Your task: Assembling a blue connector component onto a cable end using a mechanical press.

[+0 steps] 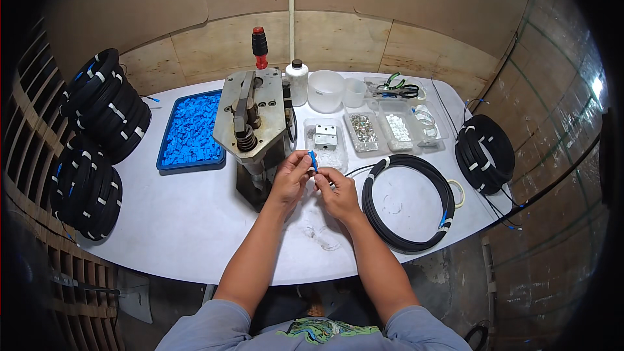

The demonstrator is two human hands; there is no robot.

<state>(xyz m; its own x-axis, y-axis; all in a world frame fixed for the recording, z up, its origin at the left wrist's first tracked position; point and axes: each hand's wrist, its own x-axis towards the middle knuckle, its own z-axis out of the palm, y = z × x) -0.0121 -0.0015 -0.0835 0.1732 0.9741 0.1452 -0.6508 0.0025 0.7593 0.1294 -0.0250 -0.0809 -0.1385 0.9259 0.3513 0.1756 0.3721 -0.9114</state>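
wooden panels (247,34) stand behind a white table (175,221), whose edges look curved in this view. near the middle of this table, the left hand (291,181) pinches a small blue piece (313,160) between thumb and finger. the right hand (336,194) also has its thumb and finger pressed together, at the lower end of the same piece; how much of it the fingers cover, i cannot tell. the piece is held at the near side of a clear tray (323,121), in which a metal block (326,137) sits. to the left of the hands stands a metal press (268,114), and farther left lies a dark tray (190,168) with many blue parts (192,130). to the right, a black cable coil (370,211) lies flat, and one thin end runs from it toward the right hand.
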